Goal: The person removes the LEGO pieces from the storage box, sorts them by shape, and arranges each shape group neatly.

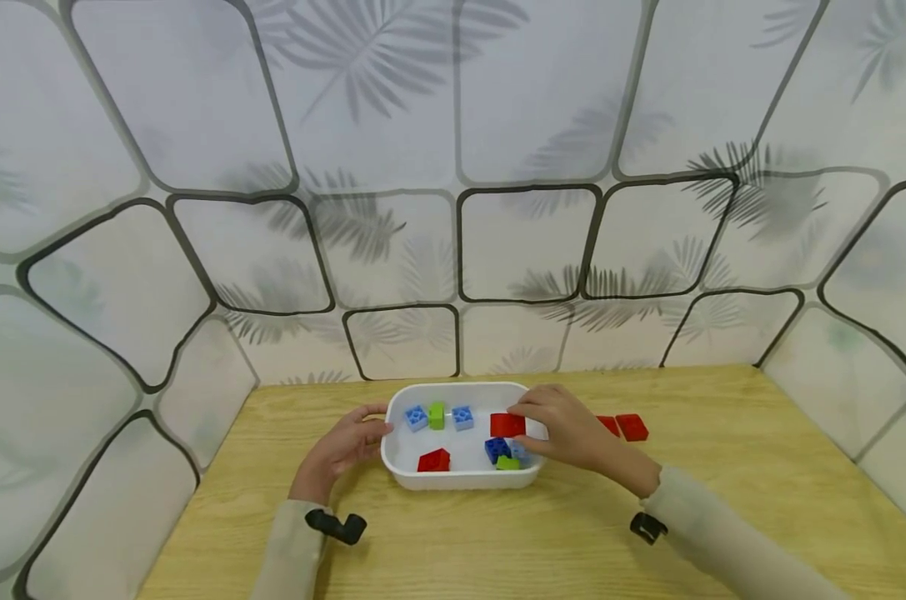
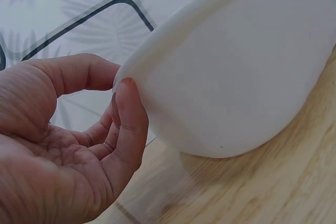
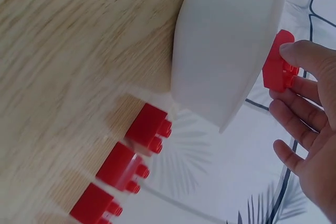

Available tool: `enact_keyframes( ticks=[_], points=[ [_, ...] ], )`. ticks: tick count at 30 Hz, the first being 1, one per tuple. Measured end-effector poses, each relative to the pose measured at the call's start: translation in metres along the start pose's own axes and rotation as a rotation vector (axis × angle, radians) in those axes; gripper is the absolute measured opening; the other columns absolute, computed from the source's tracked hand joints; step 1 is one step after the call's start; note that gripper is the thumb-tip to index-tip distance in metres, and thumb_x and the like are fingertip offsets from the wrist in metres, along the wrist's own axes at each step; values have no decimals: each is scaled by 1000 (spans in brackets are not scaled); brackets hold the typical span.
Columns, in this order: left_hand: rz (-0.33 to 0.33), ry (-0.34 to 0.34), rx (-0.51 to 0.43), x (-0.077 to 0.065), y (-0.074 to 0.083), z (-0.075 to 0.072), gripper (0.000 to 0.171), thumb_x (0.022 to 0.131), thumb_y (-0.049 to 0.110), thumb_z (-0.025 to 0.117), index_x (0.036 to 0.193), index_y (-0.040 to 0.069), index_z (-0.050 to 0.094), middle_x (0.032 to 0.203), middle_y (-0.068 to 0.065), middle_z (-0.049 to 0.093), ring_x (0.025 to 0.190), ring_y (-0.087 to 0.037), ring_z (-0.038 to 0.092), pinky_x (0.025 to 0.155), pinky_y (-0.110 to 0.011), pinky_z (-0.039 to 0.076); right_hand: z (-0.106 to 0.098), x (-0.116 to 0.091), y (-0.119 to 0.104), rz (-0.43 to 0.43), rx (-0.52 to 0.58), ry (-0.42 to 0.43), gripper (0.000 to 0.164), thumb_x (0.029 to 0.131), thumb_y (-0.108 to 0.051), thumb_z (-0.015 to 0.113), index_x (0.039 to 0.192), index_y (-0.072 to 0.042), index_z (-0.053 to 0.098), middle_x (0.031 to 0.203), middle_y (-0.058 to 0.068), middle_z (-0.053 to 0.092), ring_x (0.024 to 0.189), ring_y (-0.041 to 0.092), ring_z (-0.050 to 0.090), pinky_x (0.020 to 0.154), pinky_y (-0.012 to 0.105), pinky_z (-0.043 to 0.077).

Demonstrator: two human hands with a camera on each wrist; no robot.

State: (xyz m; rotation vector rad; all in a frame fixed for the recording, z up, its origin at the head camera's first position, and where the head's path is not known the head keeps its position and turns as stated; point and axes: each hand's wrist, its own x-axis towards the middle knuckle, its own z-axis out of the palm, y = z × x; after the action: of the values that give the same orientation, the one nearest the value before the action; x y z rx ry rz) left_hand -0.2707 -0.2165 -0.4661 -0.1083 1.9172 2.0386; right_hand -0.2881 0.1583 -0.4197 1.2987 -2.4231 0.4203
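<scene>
A white oval tub [image 1: 463, 481] sits on the table, holding several toy building bricks. My left hand [image 1: 350, 440] grips the rim at its left end; in the left wrist view, thumb and fingers [image 2: 131, 119] pinch the edge. My right hand [image 1: 565, 429] pinches a red brick [image 1: 508, 425] over the tub's right side. In the right wrist view, that red brick [image 3: 274, 64] shows its studs beside my fingers, just past the tub's rim. Inside lie light blue bricks [image 1: 463, 417], a green brick [image 1: 437, 415], a dark blue brick [image 1: 497, 451] and another red brick [image 1: 433, 461].
Three red bricks [image 3: 119, 166] stand in a row on the wooden table [image 1: 453, 542], right of the tub; my right hand partly hides them in the head view. Patterned wall covering [image 1: 528, 242] rises behind the table and along both sides.
</scene>
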Motion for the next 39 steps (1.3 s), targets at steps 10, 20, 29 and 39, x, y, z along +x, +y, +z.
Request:
enact_keyframes(
  ticks=[10,20,29,39],
  points=[
    [-15,-15,-2,-1,1,2,51,101,7,57,145,-4,36,111,-4,67,93,-12,68,75,-26,59,-10,-27,19,-9,-60,172,40,70,-18,93,104,-6,77,97,6,73,94,25,67,88,48,54],
    [-12,-54,-29,-1,-1,1,50,100,7,57,144,-3,35,103,-1,71,91,-10,69,76,-25,59,-27,-53,49,10,-163,240,43,66,-14,93,104,-3,76,94,8,74,90,29,68,84,50,53],
    [-7,-83,-31,-1,-2,-1,51,100,8,59,144,-2,35,105,-1,70,91,-10,68,76,-25,58,-43,-76,73,38,-253,225,44,63,-12,92,102,0,76,91,12,74,84,31,67,79,53,52],
    [-7,-85,-37,0,0,-1,53,101,8,57,146,-4,32,101,0,71,86,-9,68,74,-24,59,-48,-99,93,78,-296,197,45,97,-43,67,102,1,75,88,13,73,84,33,65,81,55,52]
  ],
)
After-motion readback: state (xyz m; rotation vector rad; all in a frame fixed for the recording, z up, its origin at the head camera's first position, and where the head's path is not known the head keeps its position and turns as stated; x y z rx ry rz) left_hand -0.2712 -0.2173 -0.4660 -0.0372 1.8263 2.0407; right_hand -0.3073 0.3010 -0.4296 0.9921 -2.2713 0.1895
